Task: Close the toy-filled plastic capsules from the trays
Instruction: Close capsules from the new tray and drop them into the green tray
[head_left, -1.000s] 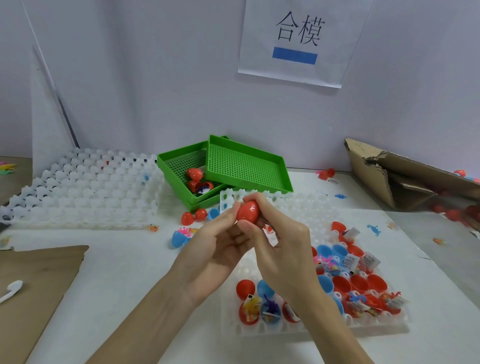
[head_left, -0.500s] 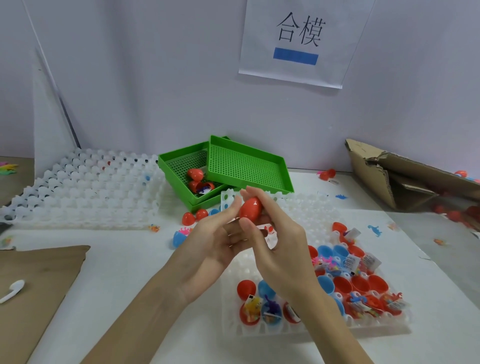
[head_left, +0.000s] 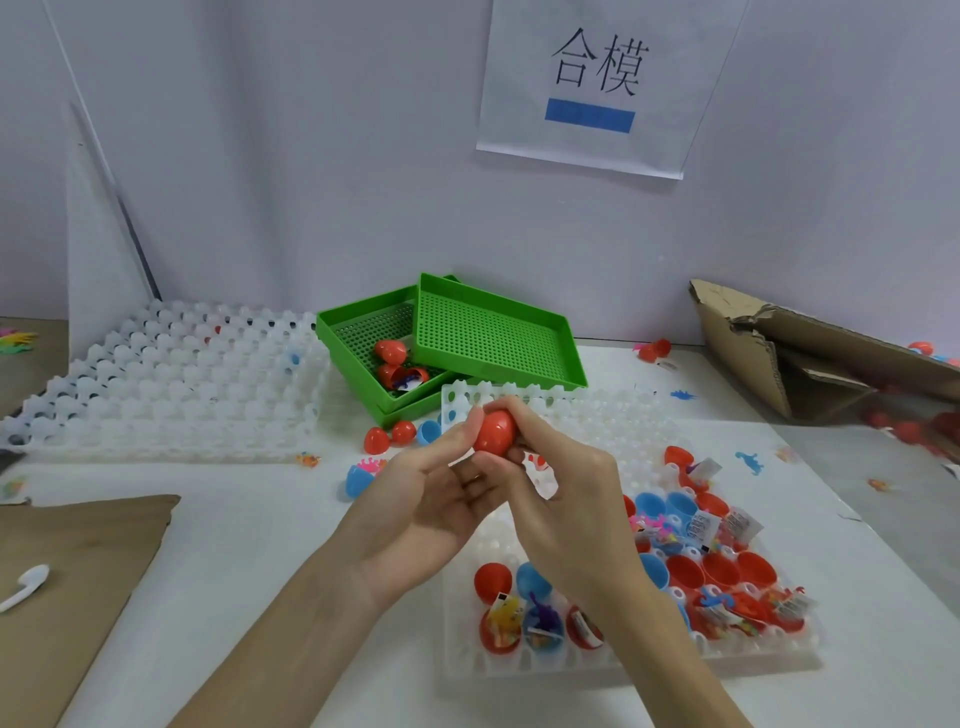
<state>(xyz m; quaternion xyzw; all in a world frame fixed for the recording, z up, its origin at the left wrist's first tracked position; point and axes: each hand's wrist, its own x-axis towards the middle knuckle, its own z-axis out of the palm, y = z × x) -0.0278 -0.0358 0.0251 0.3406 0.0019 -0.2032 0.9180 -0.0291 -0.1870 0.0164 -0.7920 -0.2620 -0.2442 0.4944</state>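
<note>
Both hands hold a closed red capsule (head_left: 494, 432) above the white worktop (head_left: 249, 540).

The right hand (head_left: 563, 499) pinches the capsule between thumb and fingertips; the left hand (head_left: 415, 512) has its grip on it from the 9 o'clock side. Below, toward 5 o'clock, a white cell tray (head_left: 649, 660) carries open red and blue toy-filled halves. At 12 o'clock sit stacked green trays (head_left: 493, 338); at 10 o'clock, empty white trays (head_left: 171, 379).

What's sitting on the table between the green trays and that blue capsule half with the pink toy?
In the head view, two red capsules and a blue half lie between the green trays and the toy-filled blue half.
</note>
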